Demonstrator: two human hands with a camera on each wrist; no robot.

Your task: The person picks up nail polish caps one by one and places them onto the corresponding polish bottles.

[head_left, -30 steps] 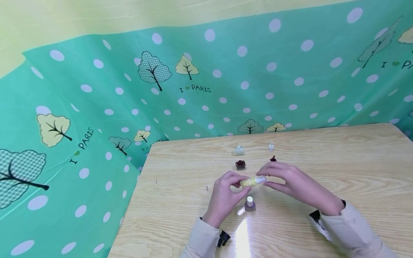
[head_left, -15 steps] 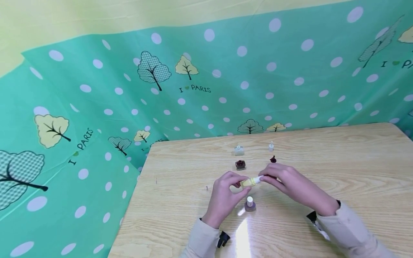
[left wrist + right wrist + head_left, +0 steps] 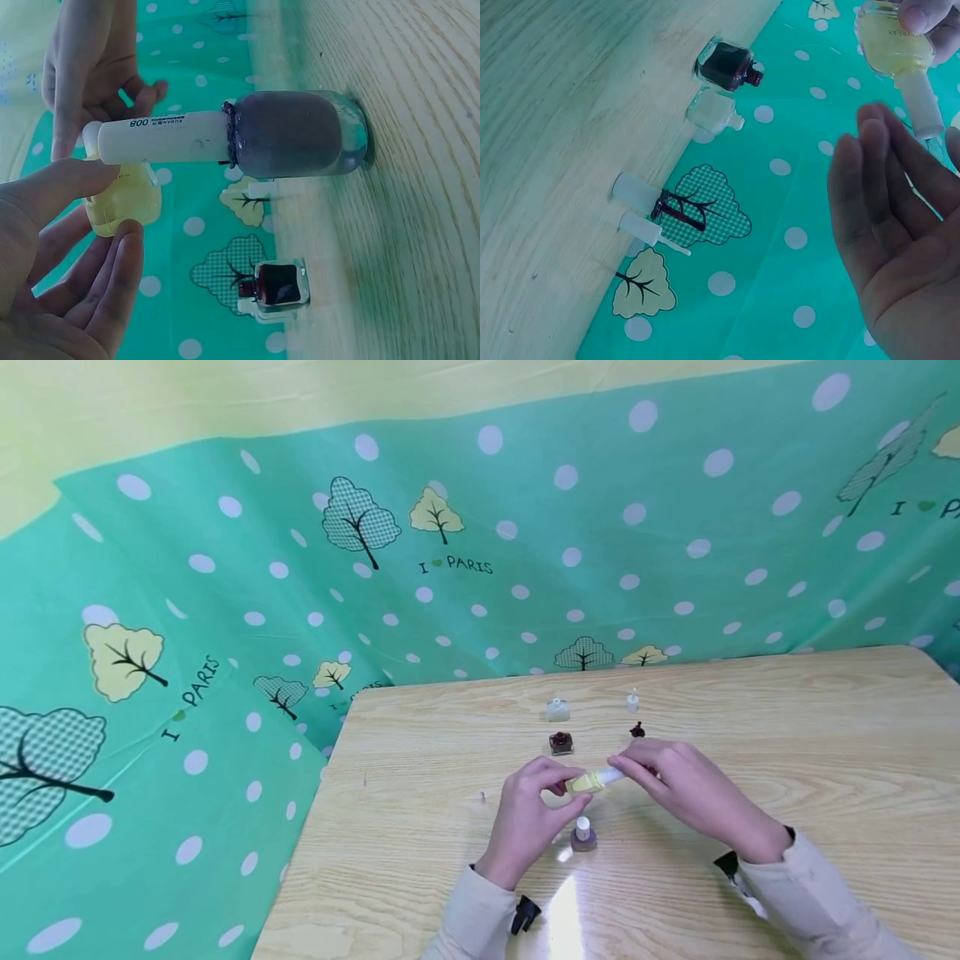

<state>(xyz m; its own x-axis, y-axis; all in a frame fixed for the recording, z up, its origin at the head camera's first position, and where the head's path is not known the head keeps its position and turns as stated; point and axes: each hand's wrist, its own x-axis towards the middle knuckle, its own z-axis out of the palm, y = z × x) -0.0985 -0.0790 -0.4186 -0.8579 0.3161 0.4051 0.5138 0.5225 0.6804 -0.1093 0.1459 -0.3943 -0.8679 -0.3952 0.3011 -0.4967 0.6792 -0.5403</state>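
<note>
My left hand (image 3: 525,814) holds a small bottle of yellow nail polish (image 3: 581,785) between thumb and fingers, tilted above the table. From the right, the thumb and forefinger of my right hand (image 3: 690,789) pinch the end of its white cap (image 3: 921,105). The other right fingers lie fairly straight beside it in the right wrist view. Just below the hands, a grey-purple nail polish bottle (image 3: 289,133) stands upright with its white cap on.
Farther back stand an uncapped dark red polish bottle (image 3: 561,743) and an uncapped clear-whitish one (image 3: 557,710). To their right are two removed brush caps, one dark-stained (image 3: 637,730) and one white (image 3: 633,702). A polka-dot cloth (image 3: 487,527) hangs behind the wooden table (image 3: 405,860).
My right hand has closed in from a loose spread around the cap to a pinch at its end, turning slightly. The left hand keeps its hold on the yellow polish bottle.
</note>
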